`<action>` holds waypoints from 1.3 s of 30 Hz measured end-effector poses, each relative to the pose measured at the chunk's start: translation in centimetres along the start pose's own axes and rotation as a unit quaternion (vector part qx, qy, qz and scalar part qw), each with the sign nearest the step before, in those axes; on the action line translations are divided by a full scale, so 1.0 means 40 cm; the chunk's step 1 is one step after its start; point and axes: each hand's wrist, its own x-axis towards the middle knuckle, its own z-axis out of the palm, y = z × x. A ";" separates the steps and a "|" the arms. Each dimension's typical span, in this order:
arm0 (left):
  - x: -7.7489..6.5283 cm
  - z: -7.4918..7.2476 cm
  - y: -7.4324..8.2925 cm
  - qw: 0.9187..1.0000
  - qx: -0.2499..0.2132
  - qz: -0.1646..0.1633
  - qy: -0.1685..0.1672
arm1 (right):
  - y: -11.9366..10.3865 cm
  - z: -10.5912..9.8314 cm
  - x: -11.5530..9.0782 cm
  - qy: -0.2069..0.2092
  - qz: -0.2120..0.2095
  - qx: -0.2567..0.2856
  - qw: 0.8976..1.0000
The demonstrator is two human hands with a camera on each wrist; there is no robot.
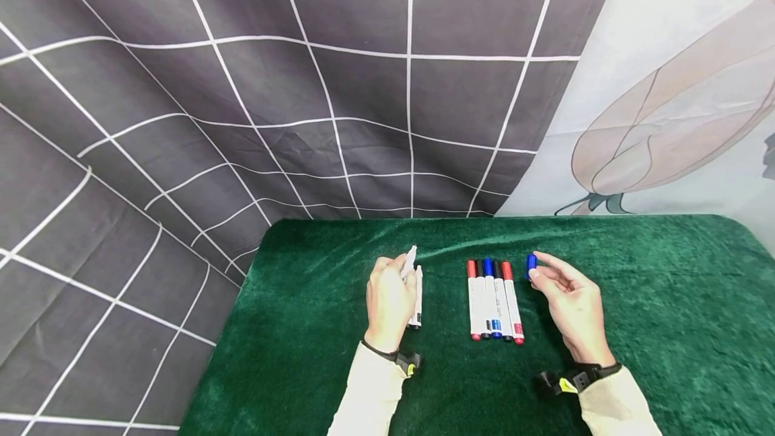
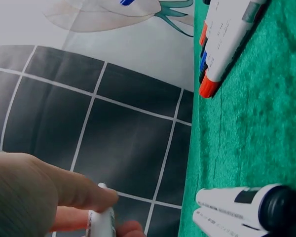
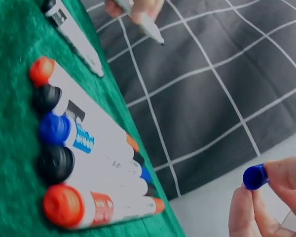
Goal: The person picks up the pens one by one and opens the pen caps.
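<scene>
My left hand (image 1: 387,298) grips a white marker (image 1: 410,260) whose bare tip points up and away from me, with no cap on it. Between the thumb and fingers of my right hand (image 1: 575,305) is a blue marker cap (image 1: 531,266). Its hollow end shows in the right wrist view, where the cap (image 3: 255,177) is held above the cloth. Beside and partly behind my left hand, two white markers (image 2: 232,205) with black ends lie close together on the cloth. A row of several capped markers (image 1: 493,301), with red, black and blue caps, lies between my hands.
Green plush cloth (image 1: 290,355) covers the table. Behind it hangs a dark grey curtain (image 1: 363,86) with white grid lines, joined on the right by a pale curtain (image 1: 666,120) with a printed pinkish shape. Each wrist wears a black strap (image 1: 593,375).
</scene>
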 end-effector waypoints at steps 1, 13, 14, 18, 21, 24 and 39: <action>0.001 -0.002 -0.001 1.000 0.003 -0.006 -0.002 | 0.001 -0.003 0.002 0.005 -0.001 -0.008 1.000; 0.002 -0.003 -0.016 0.998 0.029 -0.060 -0.010 | 0.009 -0.047 0.024 0.002 0.026 -0.130 0.991; 0.002 -0.003 -0.016 0.997 0.029 -0.064 -0.012 | 0.009 -0.053 0.025 -0.001 0.033 -0.139 0.990; 0.002 -0.001 -0.020 0.996 0.029 -0.077 -0.021 | 0.011 -0.077 0.033 -0.002 0.071 -0.165 0.984; 0.002 0.002 -0.024 0.995 0.029 -0.088 -0.031 | 0.016 -0.091 0.040 0.005 0.106 -0.168 0.980; 0.001 0.007 -0.030 0.994 0.025 -0.094 -0.038 | 0.024 -0.099 0.044 0.006 0.129 -0.168 0.977; 0.003 0.024 -0.056 0.983 0.061 -0.140 -0.104 | 0.072 -0.110 0.054 0.038 0.157 -0.211 0.964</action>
